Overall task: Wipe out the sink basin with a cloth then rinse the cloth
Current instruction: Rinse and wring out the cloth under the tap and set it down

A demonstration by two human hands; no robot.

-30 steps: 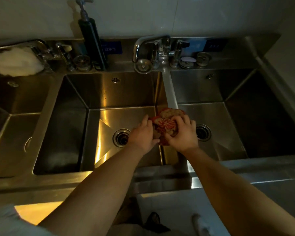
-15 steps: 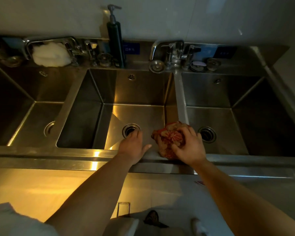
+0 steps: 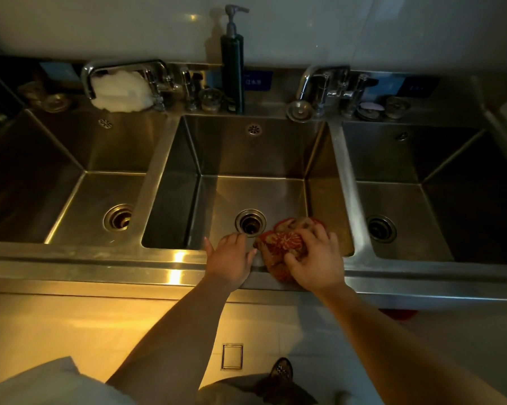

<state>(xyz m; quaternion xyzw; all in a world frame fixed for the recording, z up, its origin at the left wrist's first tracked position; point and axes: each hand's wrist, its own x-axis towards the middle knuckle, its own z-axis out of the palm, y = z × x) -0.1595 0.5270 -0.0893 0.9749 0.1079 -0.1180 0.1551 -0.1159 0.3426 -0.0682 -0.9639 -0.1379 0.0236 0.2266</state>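
Observation:
A steel triple sink fills the view; the middle basin (image 3: 255, 159) has a round drain (image 3: 250, 223) in its floor. A bunched red and brown patterned cloth (image 3: 281, 244) hangs over the middle basin's front right corner and front rim. My right hand (image 3: 316, 258) grips the cloth from the right side. My left hand (image 3: 231, 255) rests flat on the front rim just left of the cloth, fingers apart, holding nothing. A faucet (image 3: 319, 83) stands behind the divider between the middle and right basins; no water is seen running.
Left basin (image 3: 79, 182) and right basin (image 3: 421, 176) flank the middle one. On the back ledge stand a dark pump bottle (image 3: 232, 59), a second faucet (image 3: 123, 71) with a white cloth (image 3: 120, 92) under it, and several drain strainers. Tiled floor lies below.
My hands have come apart: the left let go of the cloth and settled on the front rim. The right drew the cloth back to the basin's front corner. The view shifted left.

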